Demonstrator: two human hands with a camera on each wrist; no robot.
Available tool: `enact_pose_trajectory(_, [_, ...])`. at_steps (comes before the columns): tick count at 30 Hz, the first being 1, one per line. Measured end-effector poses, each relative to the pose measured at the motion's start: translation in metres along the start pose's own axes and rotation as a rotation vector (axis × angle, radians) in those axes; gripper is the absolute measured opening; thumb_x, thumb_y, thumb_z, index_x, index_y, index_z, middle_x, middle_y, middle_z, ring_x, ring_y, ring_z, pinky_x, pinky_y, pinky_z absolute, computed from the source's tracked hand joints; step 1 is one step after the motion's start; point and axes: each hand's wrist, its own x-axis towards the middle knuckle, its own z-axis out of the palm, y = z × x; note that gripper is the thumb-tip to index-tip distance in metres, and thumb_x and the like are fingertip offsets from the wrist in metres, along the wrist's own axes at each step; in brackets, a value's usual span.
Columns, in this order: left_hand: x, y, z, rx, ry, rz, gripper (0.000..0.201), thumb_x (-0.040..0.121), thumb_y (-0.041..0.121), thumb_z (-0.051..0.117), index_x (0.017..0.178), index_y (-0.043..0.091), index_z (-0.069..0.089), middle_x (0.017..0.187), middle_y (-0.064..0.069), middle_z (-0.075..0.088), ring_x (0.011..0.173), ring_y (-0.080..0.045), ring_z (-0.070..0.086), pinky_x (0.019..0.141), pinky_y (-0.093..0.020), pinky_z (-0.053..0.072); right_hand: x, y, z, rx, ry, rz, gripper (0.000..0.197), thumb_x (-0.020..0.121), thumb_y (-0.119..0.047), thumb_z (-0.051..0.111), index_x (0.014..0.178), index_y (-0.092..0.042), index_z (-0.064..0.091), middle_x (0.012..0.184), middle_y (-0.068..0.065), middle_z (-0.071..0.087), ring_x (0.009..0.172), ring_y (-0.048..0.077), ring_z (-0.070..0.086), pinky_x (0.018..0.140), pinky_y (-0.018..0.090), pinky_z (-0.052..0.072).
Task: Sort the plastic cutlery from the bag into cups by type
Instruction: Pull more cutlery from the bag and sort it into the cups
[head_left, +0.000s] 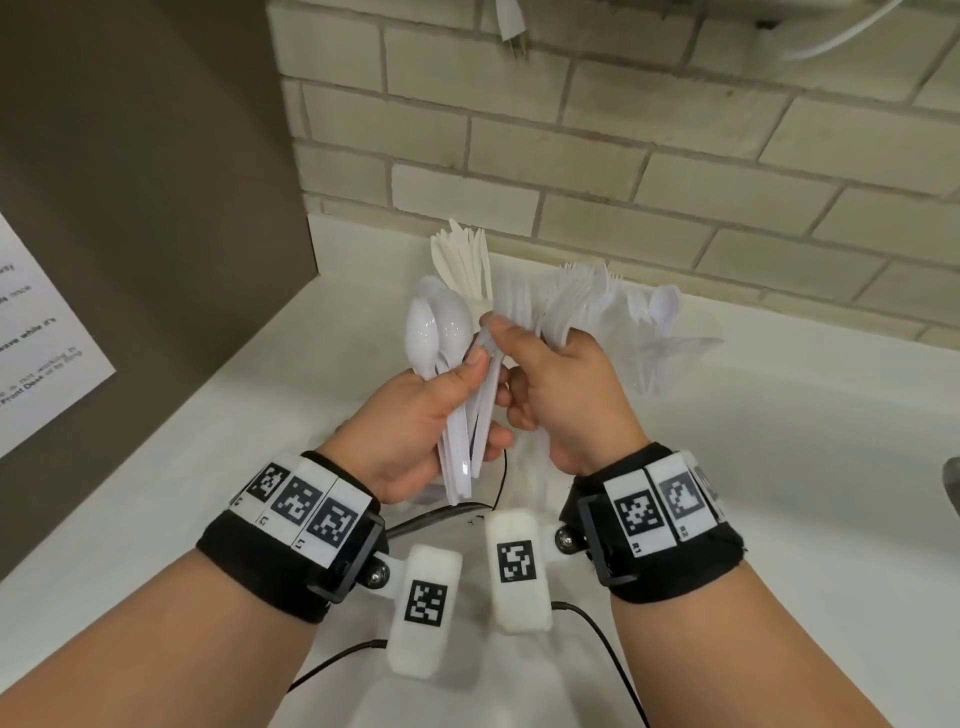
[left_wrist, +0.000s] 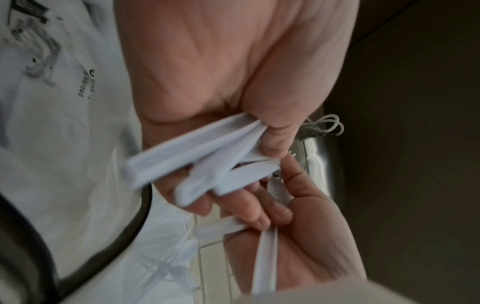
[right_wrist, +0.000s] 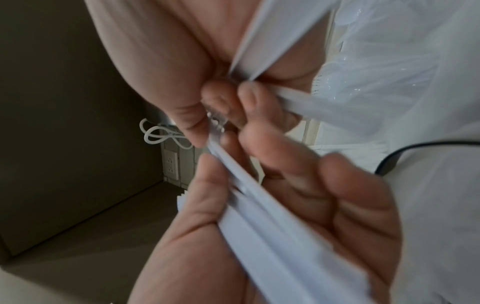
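My left hand (head_left: 467, 395) grips a bundle of white plastic spoons (head_left: 436, 327), bowls up, handles running down through the palm (left_wrist: 194, 156). My right hand (head_left: 511, 364) holds a bunch of white forks (head_left: 574, 299), tines up, and its thumb and forefinger pinch a handle in the left hand's bundle (right_wrist: 272, 226). The hands touch above the counter. Behind them white knives (head_left: 465, 260) stand upright together. To the right a single spoon (head_left: 662, 306) stands in a clear cup (head_left: 649, 358). A clear plastic bag (left_wrist: 168, 257) with more cutlery lies below the hands.
The white counter (head_left: 208, 467) ends at a pale brick wall (head_left: 623, 156). A brown panel (head_left: 130, 182) with a paper notice (head_left: 41, 338) closes the left side. Black cables (head_left: 597, 623) run under my wrists. A grey metal piece (head_left: 950, 483) shows at the right edge.
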Motion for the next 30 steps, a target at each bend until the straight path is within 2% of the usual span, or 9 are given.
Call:
enact_pose_trajectory(4, [-0.002,-0.001,0.002,0.056,-0.035,0.042,0.03,0.085,0.041,0.057,0.094,0.016,0.073,0.085,-0.01,0.07,0.071,-0.022,0.068,0.07,-0.036,0.056,0.0,0.0,0.002,0.118,0.065,-0.015,0.028,0.096,-0.022,0.054,0.078,-0.006,0.068,0.046,-0.003,0.058,0.036,0.009,0.045,0.036,0.017,0.031])
enact_pose_trajectory(8, [-0.004,0.001,0.003,-0.012,-0.056,0.02,0.035,0.093,0.032,0.052,0.112,0.006,0.065,0.09,-0.015,0.068,0.071,-0.025,0.067,0.069,-0.037,0.057,0.001,0.002,-0.002,0.132,0.092,-0.028,0.025,0.095,-0.015,0.054,0.091,0.008,0.064,0.052,0.0,0.064,0.034,0.007,0.051,0.034,0.016,0.034])
enact_pose_trajectory(12, [-0.006,0.0,0.007,-0.027,-0.07,-0.002,0.041,0.092,0.027,0.05,0.122,0.0,0.057,0.089,-0.013,0.069,0.069,-0.022,0.068,0.062,-0.033,0.055,-0.001,0.008,-0.005,0.123,0.064,-0.013,0.014,0.084,-0.005,0.069,0.096,0.0,0.065,0.063,0.004,0.065,0.045,0.009,0.059,0.037,0.015,0.039])
enact_pose_trajectory(15, [-0.003,-0.005,0.004,0.048,-0.018,-0.009,0.043,0.09,0.028,0.052,0.121,0.0,0.06,0.103,-0.021,0.069,0.086,-0.03,0.07,0.077,-0.043,0.058,0.006,0.015,-0.007,0.156,0.109,0.041,0.013,0.085,-0.007,0.067,0.098,-0.007,0.068,0.071,0.005,0.065,0.054,0.012,0.062,0.041,0.017,0.043])
enact_pose_trajectory(17, [0.0,-0.006,0.001,0.112,0.055,-0.008,0.036,0.094,0.025,0.048,0.118,0.002,0.062,0.115,-0.021,0.067,0.1,-0.03,0.068,0.089,-0.04,0.055,0.018,0.017,-0.014,0.162,0.198,0.038,0.021,0.087,-0.012,0.064,0.106,-0.005,0.067,0.065,0.0,0.062,0.058,0.012,0.059,0.049,0.023,0.046])
enact_pose_trajectory(19, [0.003,-0.004,-0.005,0.141,0.137,0.0,0.032,0.097,0.022,0.046,0.115,0.004,0.064,0.119,-0.017,0.065,0.104,-0.025,0.068,0.091,-0.037,0.054,0.034,0.011,-0.029,0.18,0.289,0.003,0.028,0.088,-0.016,0.06,0.114,-0.005,0.061,0.061,-0.003,0.059,0.061,0.013,0.059,0.061,0.028,0.046])
enact_pose_trajectory(23, [0.003,0.0,-0.014,0.121,0.202,0.031,0.031,0.097,0.023,0.046,0.11,0.004,0.066,0.11,-0.014,0.069,0.099,-0.027,0.07,0.087,-0.036,0.056,0.069,-0.016,-0.065,0.211,0.303,-0.196,0.016,0.098,-0.012,0.048,0.112,-0.018,0.049,0.072,0.006,0.06,0.059,0.025,0.063,0.07,0.041,0.054])
enact_pose_trajectory(27, [0.005,0.002,-0.011,0.171,0.261,0.045,0.027,0.095,0.024,0.05,0.098,0.005,0.069,0.076,-0.004,0.066,0.065,-0.021,0.069,0.066,-0.033,0.06,0.112,-0.027,-0.086,-0.004,0.381,-0.369,0.037,0.097,-0.008,0.048,0.128,-0.025,0.039,0.075,0.004,0.058,0.061,0.017,0.053,0.063,0.032,0.05])
enact_pose_trajectory(30, [0.013,0.002,-0.009,0.219,0.331,0.033,0.025,0.091,0.028,0.056,0.091,0.006,0.068,0.057,-0.001,0.046,0.043,-0.013,0.042,0.044,-0.027,0.045,0.142,-0.024,-0.091,-0.084,0.439,-0.431,0.029,0.096,-0.011,0.052,0.124,-0.014,0.047,0.082,0.007,0.056,0.064,0.013,0.053,0.063,0.023,0.049])
